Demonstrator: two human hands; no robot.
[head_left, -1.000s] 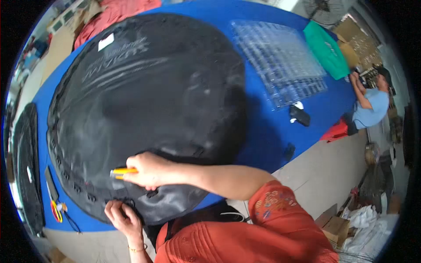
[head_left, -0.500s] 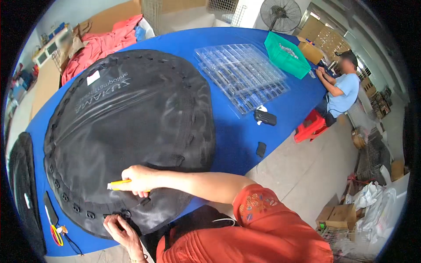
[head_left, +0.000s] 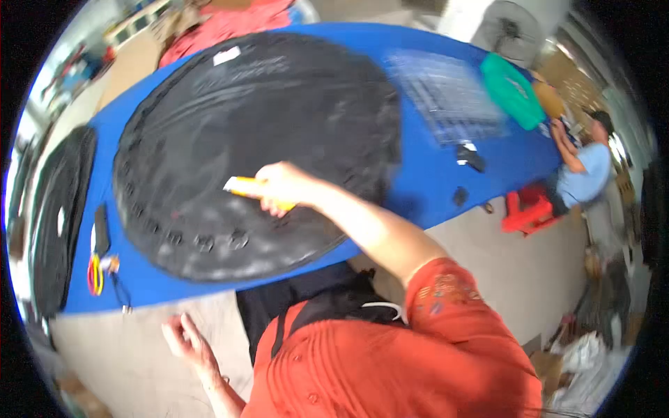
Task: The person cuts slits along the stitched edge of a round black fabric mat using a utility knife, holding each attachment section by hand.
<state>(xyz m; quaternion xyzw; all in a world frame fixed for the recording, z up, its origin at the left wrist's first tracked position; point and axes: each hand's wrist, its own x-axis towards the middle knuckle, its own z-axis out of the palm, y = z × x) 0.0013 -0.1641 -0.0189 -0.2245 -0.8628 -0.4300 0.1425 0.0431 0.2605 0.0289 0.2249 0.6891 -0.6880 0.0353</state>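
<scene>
Well, yellow-and-red-handled scissors lie on the blue surface; the left hand, grip loosely open, hangs off the near edge; a round black mat fills the middle; over it the right hand's grip is closed round a yellow cutter; clear trays lie rightward.

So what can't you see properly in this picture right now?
All in the head view:
The writing on the black round mat: blurred.
The middle of the yellow cutter: hidden by the right hand.
What, if anything, the left hand holds: blurred.
What's inside the clear trays: blurred.
What the other person's hands are doing: too small.
</scene>
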